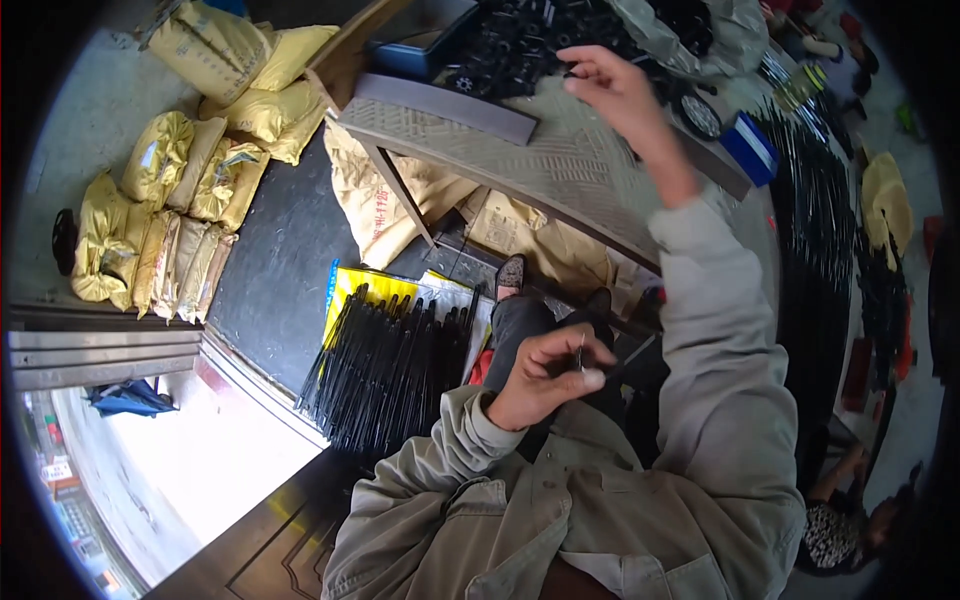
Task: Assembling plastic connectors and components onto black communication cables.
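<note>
My left hand [548,378] is over my lap with thumb and fingers pinched on a thin, shiny metal piece [581,357]; its exact kind is too small to make out. My right arm stretches up and away over the workbench [580,150]. At its far end my right hand [612,88] is beside a heap of small black parts [510,40]. Thumb and forefinger come close together there, with a small dark piece [570,70] between them that I cannot name. A flat grey strip [445,107] lies along the bench's near left edge.
Bundled black rods [390,365] stand to the left of my legs on yellow and white sheeting. Stacked yellow sacks [160,160] line the far left. On the bench's right are a blue box [750,150] and a clear plastic bag [735,30]. Long black rods [815,240] fill the right side.
</note>
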`<state>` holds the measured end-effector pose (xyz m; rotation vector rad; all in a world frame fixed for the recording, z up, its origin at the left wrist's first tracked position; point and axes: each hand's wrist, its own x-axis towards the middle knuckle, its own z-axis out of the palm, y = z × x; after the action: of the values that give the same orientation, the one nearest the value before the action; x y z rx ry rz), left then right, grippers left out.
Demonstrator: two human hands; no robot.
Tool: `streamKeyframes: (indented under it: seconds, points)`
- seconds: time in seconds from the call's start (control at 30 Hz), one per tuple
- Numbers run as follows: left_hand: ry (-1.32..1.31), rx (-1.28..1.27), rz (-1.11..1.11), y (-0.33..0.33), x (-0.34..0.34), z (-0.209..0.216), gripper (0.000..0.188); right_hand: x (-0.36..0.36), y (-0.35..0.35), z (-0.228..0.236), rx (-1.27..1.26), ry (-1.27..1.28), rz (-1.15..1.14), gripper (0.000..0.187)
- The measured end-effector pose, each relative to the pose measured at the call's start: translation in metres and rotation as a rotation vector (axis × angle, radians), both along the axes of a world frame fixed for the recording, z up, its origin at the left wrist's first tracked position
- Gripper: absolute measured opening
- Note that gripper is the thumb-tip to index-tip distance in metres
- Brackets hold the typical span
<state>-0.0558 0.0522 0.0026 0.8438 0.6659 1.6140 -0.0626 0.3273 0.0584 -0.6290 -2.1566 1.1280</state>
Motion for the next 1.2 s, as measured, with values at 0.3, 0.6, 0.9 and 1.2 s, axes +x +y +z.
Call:
streamKeyframes:
  seconds: [0.3,0.6,0.9,1.2]
  points:
    - [-0.185,0.007,0.159,0.031,0.05,0.047,0.025,0.169,-0.139,0.069,-0.117,-0.005,0.215,0.019]
    - [-0.144,0.009,0.165,0.023,0.103,0.063,0.024,0.228,-0.138,0.054,-0.13,0.181,0.193,0.013]
    - [-0.099,0.023,0.177,0.021,0.121,0.062,0.024,0.243,-0.152,0.066,-0.044,0.196,0.165,0.011]
    - [-0.148,0.042,0.271,0.021,0.117,0.057,0.024,0.233,-0.164,0.07,0.429,0.011,0.003,0.027]
